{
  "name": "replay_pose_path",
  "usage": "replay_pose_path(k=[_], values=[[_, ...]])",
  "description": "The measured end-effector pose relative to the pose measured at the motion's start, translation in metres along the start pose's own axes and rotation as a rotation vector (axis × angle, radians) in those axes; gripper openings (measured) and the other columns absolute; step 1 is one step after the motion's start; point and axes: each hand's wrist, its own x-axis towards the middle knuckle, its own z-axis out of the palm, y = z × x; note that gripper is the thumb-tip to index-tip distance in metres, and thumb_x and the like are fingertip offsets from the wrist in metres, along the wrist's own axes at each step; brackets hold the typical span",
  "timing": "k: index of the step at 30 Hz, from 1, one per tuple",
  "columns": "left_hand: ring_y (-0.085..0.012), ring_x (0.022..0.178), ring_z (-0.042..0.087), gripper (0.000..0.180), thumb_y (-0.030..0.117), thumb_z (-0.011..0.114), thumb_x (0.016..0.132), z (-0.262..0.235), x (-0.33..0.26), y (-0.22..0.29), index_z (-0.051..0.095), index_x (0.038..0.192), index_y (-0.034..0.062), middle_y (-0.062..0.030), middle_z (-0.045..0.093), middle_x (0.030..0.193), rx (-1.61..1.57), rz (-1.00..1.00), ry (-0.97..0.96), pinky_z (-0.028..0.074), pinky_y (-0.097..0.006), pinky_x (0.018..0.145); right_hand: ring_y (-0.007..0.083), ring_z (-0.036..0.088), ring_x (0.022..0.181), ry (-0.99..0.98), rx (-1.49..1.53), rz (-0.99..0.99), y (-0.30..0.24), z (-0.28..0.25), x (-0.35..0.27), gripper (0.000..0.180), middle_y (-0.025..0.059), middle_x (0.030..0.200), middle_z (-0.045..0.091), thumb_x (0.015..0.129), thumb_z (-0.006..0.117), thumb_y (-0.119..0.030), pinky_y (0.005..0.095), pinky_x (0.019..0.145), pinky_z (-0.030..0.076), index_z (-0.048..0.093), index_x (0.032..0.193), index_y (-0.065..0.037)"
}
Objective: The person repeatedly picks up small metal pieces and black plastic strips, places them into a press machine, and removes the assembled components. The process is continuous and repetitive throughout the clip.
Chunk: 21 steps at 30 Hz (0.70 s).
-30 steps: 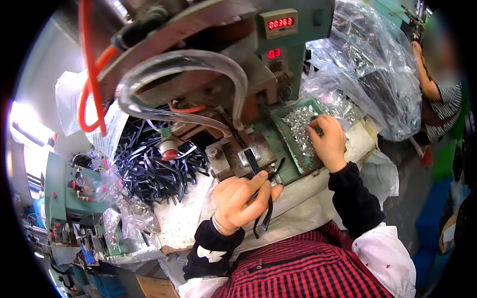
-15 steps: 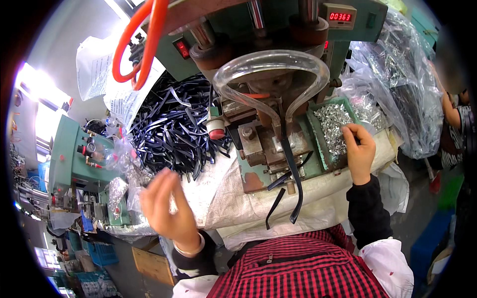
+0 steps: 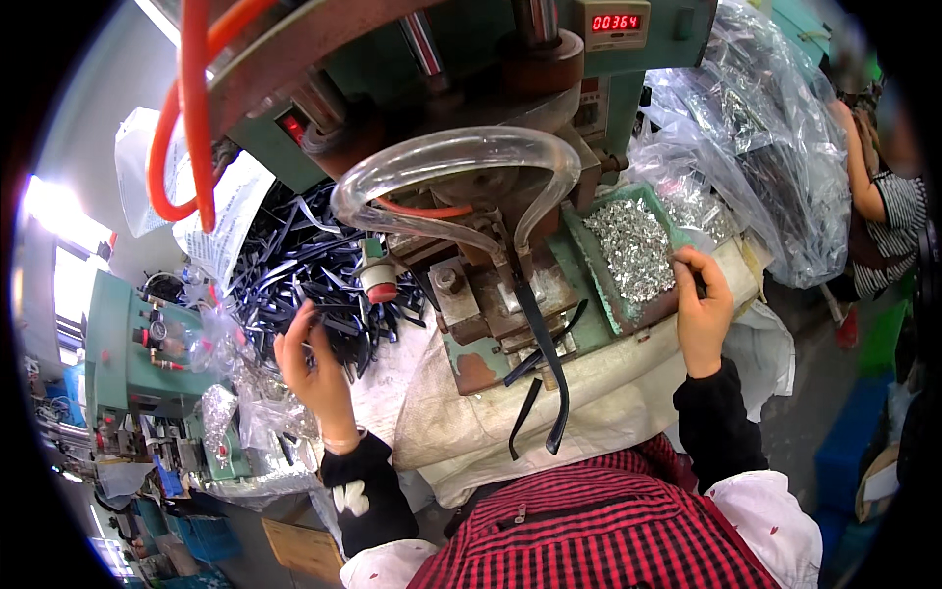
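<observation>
My left hand [image 3: 316,378] is raised at the near edge of a heap of black glasses temples [image 3: 285,260]. Its fingers are apart and nothing shows in them. On the other side, my right hand [image 3: 704,309] is closed in a pinch at the edge of a green tray [image 3: 601,285] full of small silvery metal pieces [image 3: 633,250]. What sits between its fingertips, if anything, is too small to make out. One black temple [image 3: 546,358] lies in the metal fixture [image 3: 520,304] of a green press, its curved end pointing toward me. Another dark temple [image 3: 525,417] lies beside it.
Two clear hoses [image 3: 461,142] arch over the fixture, below the press's steel columns [image 3: 422,44]. A red push button [image 3: 381,285] stands left of the fixture. Clear plastic bags [image 3: 775,147] bulge at the right, with another person [image 3: 888,216] beyond. Pale woven cloth [image 3: 432,412] covers the table.
My left hand has risen from beside the heap to its near edge. My right hand stays by the tray. The red counter's reading has changed, and the view has shifted, moving the press leftward.
</observation>
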Motion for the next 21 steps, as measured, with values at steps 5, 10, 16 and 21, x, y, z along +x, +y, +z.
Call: replay_pose_path(k=[5, 10, 16, 21], values=[[-0.0102, 0.077, 0.065, 0.02, 0.012, 0.058, 0.105, -0.008, 0.003, 0.04, 0.063, 0.122, 0.0024, -0.0096, 0.076, 0.1, -0.678, -0.425, -0.145, 0.049, -0.023, 0.076, 0.0178, 0.068, 0.091, -0.259, 0.297, -0.027, -0.082, 0.033, 0.004, 0.016, 0.0102, 0.098, 0.073, 0.091, 0.069, 0.0, 0.0296, 0.083, 0.053, 0.073, 0.106, 0.002], [-0.0121, 0.072, 0.067, 0.03, 0.026, 0.053, 0.109, 0.019, -0.029, 0.057, 0.064, 0.119, 0.0, -0.0122, 0.076, 0.1, -0.682, -0.553, -0.331, 0.049, -0.023, 0.062, 0.0262, 0.07, 0.09, -0.315, 0.307, -0.126, -0.112, 0.09, 0.001, 0.017, 0.0129, 0.097, 0.072, 0.088, 0.07, 0.001, 0.0323, 0.081, 0.053, 0.068, 0.104, 0.001], [-0.0091, 0.059, 0.057, 0.048, 0.042, 0.042, 0.112, -0.009, -0.011, 0.109, 0.065, 0.098, 0.0018, -0.0067, 0.065, 0.076, -0.743, -0.596, -0.236, 0.04, -0.02, 0.052, 0.0115, 0.067, 0.094, -0.328, 0.64, 0.158, -0.117, 0.095, -0.009, 0.032, 0.0076, 0.101, 0.071, 0.092, 0.067, 0.004, 0.0259, 0.085, 0.052, 0.058, 0.123, 0.003], [-0.0118, 0.069, 0.058, 0.008, 0.003, 0.056, 0.102, -0.026, 0.01, 0.153, 0.054, 0.11, 0.0005, -0.0143, 0.068, 0.098, -0.729, -0.091, 0.082, 0.049, -0.023, 0.06, 0.0151, 0.066, 0.104, -0.417, 0.773, 0.253, -0.14, 0.093, -0.008, 0.04, 0.0118, 0.114, 0.068, 0.092, 0.061, 0.006, 0.0262, 0.093, 0.049, 0.053, 0.131, 0.004]])
